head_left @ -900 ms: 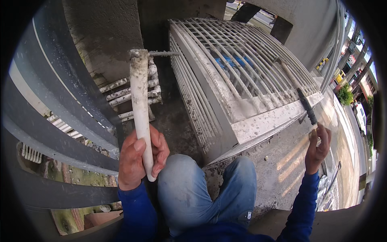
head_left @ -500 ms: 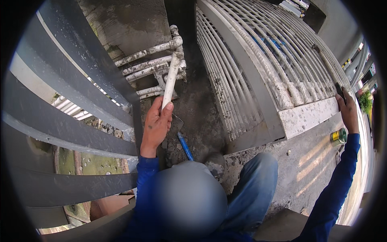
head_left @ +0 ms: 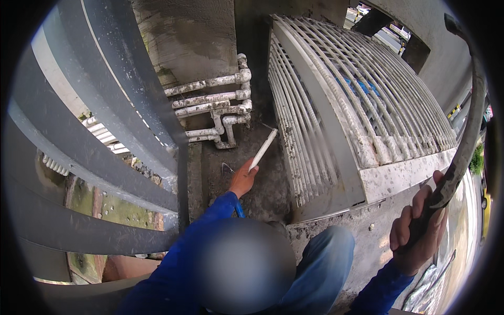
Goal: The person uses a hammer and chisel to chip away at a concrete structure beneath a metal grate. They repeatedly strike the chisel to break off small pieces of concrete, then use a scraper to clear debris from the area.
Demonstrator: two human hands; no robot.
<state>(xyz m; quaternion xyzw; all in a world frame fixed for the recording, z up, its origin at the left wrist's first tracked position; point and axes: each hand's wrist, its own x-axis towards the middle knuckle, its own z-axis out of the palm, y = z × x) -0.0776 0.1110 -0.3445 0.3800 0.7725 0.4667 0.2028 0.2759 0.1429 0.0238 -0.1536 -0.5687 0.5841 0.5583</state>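
Left hand: I grip the white rod, far end slanting toward the grille; right hand holds the metal tool upright.

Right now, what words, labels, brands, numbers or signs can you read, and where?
None legible.
White rod in left hand, long-handled tool in right hand: no lettering visible.
White pipes, barred cage: none visible.
Street beyond: too small to tell.

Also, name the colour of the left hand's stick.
The stick is mostly white; head view shows it.
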